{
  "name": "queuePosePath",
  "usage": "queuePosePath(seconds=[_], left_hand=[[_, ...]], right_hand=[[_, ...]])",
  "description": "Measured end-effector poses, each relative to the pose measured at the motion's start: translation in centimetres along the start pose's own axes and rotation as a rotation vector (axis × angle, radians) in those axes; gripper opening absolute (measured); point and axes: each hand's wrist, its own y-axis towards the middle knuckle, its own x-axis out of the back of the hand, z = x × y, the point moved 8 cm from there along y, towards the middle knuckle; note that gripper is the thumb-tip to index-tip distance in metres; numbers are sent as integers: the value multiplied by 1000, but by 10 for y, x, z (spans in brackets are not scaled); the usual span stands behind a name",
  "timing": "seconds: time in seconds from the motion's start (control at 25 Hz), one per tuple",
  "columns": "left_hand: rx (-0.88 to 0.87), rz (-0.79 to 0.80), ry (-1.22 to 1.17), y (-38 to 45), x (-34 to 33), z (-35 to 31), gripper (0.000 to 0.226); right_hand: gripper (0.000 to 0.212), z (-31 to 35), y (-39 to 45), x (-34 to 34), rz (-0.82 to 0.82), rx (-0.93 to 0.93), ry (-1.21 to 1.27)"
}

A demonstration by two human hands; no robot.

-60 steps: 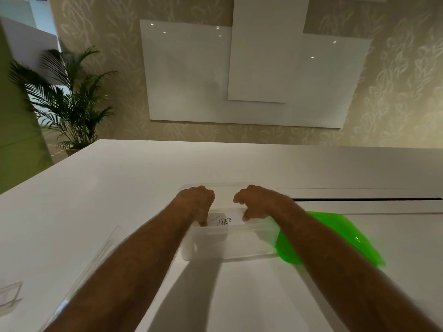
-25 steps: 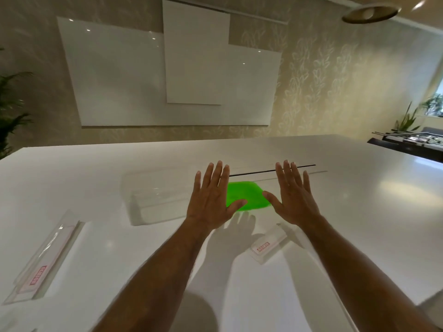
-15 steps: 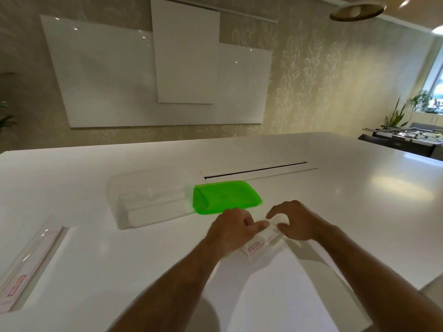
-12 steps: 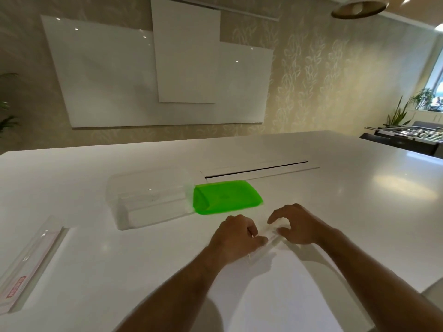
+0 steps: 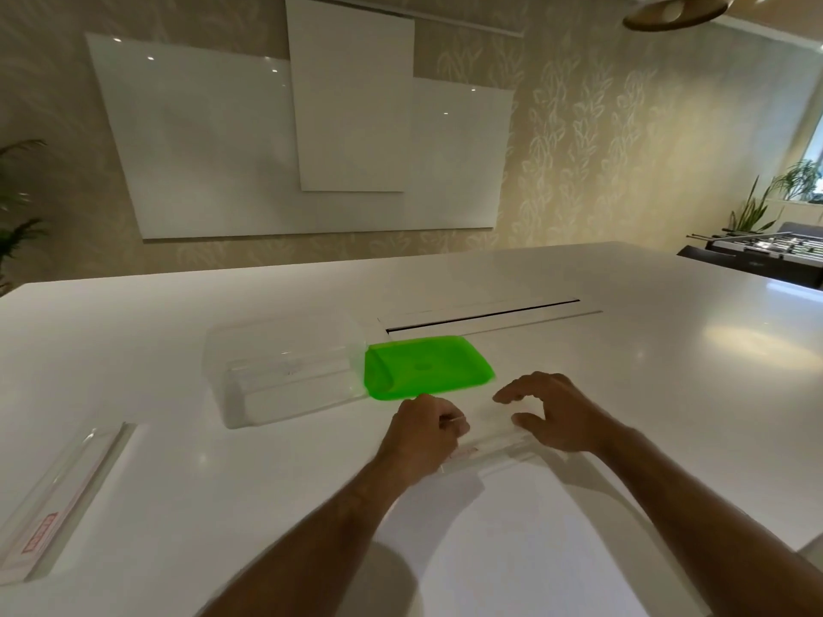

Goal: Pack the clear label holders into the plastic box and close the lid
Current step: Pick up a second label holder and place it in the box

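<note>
A clear label holder (image 5: 487, 447) with a small red mark is held between my two hands, lifted a little off the white table (image 5: 668, 394). My left hand (image 5: 423, 436) pinches its left end. My right hand (image 5: 556, 411) grips its right end with thumb and fingers. The clear plastic box (image 5: 285, 376) stands open to the left beyond my hands, with a clear holder inside. Its green lid (image 5: 423, 365) lies flat beside the box on the right. A second, long clear label holder (image 5: 58, 501) with a red mark lies at the table's left.
A long cable slot (image 5: 485, 314) runs across the table behind the lid. White boards (image 5: 311, 140) hang on the far wall. A foosball table (image 5: 766, 249) stands off to the right, plants at both sides.
My hands came out of the box and swung right with my view, spread open, then closed on the small holder near the lid. It has tipped up off the table.
</note>
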Motion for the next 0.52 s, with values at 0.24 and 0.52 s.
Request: queuePosePath(seconds=[0.24, 0.52], left_hand=[[136, 14, -240, -3, 39, 16, 20], [424, 49, -674, -21, 60, 46, 24]], right_hand=[[78, 8, -12, 5, -12, 56, 59], [58, 33, -5, 11, -131, 136, 304]])
